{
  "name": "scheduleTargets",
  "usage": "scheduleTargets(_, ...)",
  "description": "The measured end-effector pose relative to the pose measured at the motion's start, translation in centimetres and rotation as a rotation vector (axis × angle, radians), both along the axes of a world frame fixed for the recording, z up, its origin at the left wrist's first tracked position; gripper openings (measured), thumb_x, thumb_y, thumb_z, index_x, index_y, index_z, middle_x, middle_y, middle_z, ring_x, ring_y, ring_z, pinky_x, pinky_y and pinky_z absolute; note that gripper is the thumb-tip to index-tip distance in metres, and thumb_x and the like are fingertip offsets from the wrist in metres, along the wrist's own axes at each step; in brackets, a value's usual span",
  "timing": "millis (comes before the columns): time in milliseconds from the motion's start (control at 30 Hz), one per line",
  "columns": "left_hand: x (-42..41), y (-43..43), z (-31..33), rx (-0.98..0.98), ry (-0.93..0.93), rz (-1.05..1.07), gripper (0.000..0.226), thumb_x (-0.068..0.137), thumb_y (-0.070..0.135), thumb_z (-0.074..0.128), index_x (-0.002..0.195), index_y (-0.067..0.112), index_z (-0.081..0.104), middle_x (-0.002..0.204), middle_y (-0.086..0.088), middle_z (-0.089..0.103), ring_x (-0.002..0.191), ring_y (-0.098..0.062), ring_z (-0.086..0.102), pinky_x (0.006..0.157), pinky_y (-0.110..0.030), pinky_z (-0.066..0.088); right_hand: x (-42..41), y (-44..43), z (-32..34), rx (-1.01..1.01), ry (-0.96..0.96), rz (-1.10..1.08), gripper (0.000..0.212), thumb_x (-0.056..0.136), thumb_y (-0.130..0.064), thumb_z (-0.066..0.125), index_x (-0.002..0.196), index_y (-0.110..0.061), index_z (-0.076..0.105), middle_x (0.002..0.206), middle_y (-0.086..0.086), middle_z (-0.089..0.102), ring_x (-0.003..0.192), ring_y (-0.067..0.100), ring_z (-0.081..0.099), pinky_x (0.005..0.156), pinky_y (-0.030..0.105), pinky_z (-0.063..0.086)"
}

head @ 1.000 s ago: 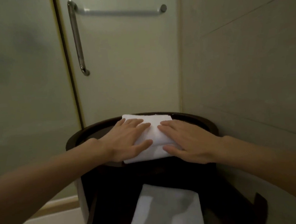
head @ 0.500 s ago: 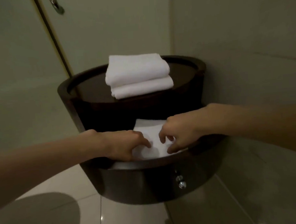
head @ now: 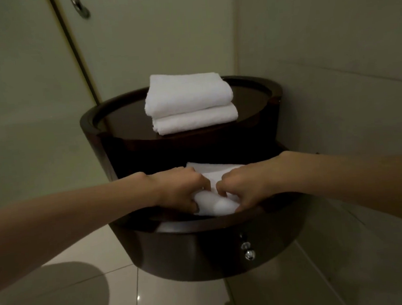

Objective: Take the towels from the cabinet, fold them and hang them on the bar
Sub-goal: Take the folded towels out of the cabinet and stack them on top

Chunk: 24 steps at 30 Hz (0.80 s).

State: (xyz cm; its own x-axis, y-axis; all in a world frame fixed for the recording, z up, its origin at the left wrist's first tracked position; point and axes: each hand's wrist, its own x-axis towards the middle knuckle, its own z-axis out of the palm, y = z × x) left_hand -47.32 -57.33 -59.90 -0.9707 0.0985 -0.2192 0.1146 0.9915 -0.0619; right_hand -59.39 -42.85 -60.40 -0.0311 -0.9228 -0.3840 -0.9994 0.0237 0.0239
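So both hands are down in the open drawer [head: 190, 253] of this dark, rounded cabinet [head: 91, 126] in the corner. The left hand [head: 179, 192] and the right hand [head: 245, 189] sit almost knuckle to knuckle, and both have their fingers [head: 198, 181] curled in tight, clamped on the white towel [head: 219, 205] lying in the drawer. The cloth is bunched up between them at the front edge, and the rest of it stretches flat toward the back of the drawer. Up on the cabinet's glossy worktop there's a neat stack of two more white towels, the upper folded towel [head: 188, 93] sitting right on the lower folded towel [head: 195, 120], a bit right of centre. The drawer front has a little shiny knob [head: 247, 250] on it. At the top left you can just see the curved end of a metal handle [head: 80, 8] on the pale door. Glossy light floor tiles [head: 177, 301] run under the cabinet. Pretty dim lighting overall.
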Motion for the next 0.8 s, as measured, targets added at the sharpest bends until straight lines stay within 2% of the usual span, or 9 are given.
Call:
scheduleTargets(67,-0.2,-0.3,0.5,0.072,0.059,0.019,0.035,0.073,0.028,0.071,0.108,0.025,0.065,0.093,0.006,0.066,0.086,-0.015,0.06,0.069,-0.027,0.045,0.0,0.2,0.3,-0.058,0.001,0.004,0.044,0.086,-0.04,0.063,0.12,-0.016,0.048,0.103,-0.002,0.047,0.092,0.017,0.051,0.074,0.03,0.038)
scheduleTargets(167,-0.3,-0.9,1.3,0.156,0.105,0.061,0.032,0.07,0.023,0.07,0.102,0.022,0.069,0.09,0.005,0.069,0.081,-0.013,0.062,0.069,-0.027,0.05,-0.1,0.6,0.8,-0.125,0.037,-0.033,0.048,0.082,-0.047,0.064,0.116,-0.019,0.046,0.105,0.0,0.052,0.091,0.019,0.054,0.074,0.033,0.046)
scheduleTargets(267,-0.3,-1.4,2.1,0.215,0.14,0.087,0.032,0.068,0.021,0.068,0.1,0.019,0.069,0.09,0.004,0.07,0.08,-0.011,0.063,0.073,-0.033,0.052,-0.1,0.6,1.4,-0.187,0.014,-0.098,0.037,0.082,-0.04,0.063,0.11,-0.018,0.051,0.095,-0.001,0.056,0.077,0.017,0.058,0.062,0.031,0.05)
scheduleTargets(367,-0.3,-2.0,2.9,0.279,0.186,0.127,0.037,0.067,0.021,0.068,0.105,0.022,0.067,0.092,0.008,0.07,0.081,-0.006,0.063,0.073,-0.03,0.053,-0.6,0.2,2.7,-0.26,0.026,-0.125,0.024,0.082,-0.033,0.06,0.097,-0.019,0.048,0.082,-0.004,0.05,0.068,0.014,0.052,0.054,0.027,0.042)
scheduleTargets(433,-0.3,-2.3,3.3,0.31,0.199,0.156,0.042,0.068,0.024,0.068,0.11,0.024,0.065,0.097,0.009,0.068,0.084,-0.005,0.063,0.076,-0.03,0.054,-1.0,0.0,3.7,-0.299,0.025,-0.145,0.02,0.084,-0.031,0.059,0.094,-0.019,0.046,0.081,-0.004,0.048,0.071,0.017,0.051,0.057,0.031,0.042)
scheduleTargets(567,-0.5,-2.8,3.8,0.327,0.245,0.177,0.049,0.069,0.031,0.073,0.116,0.025,0.061,0.104,0.008,0.066,0.089,-0.007,0.062,0.079,-0.03,0.053,-2.0,-0.1,5.7,-0.365,0.016,-0.167,0.022,0.084,-0.027,0.057,0.101,-0.013,0.052,0.092,0.004,0.057,0.084,0.025,0.057,0.07,0.039,0.048)
scheduleTargets(667,-0.7,-3.1,4.5,0.317,0.281,0.186,0.055,0.069,0.042,0.077,0.119,0.026,0.059,0.106,0.011,0.065,0.091,-0.004,0.06,0.079,-0.026,0.052,-2.5,-0.3,6.9,-0.432,0.019,-0.173,0.022,0.084,-0.026,0.055,0.101,-0.013,0.055,0.099,0.007,0.061,0.087,0.025,0.058,0.069,0.034,0.045)
scheduleTargets(800,-0.9,-3.7,6.6,0.321,0.364,0.167,0.037,0.072,0.042,0.077,0.101,0.023,0.066,0.095,0.009,0.068,0.082,-0.004,0.06,0.072,-0.024,0.05,-2.8,-0.5,9.0,-0.481,-0.006,-0.17,0.027,0.084,-0.03,0.058,0.107,-0.016,0.056,0.11,0.006,0.061,0.098,0.025,0.058,0.076,0.033,0.047)
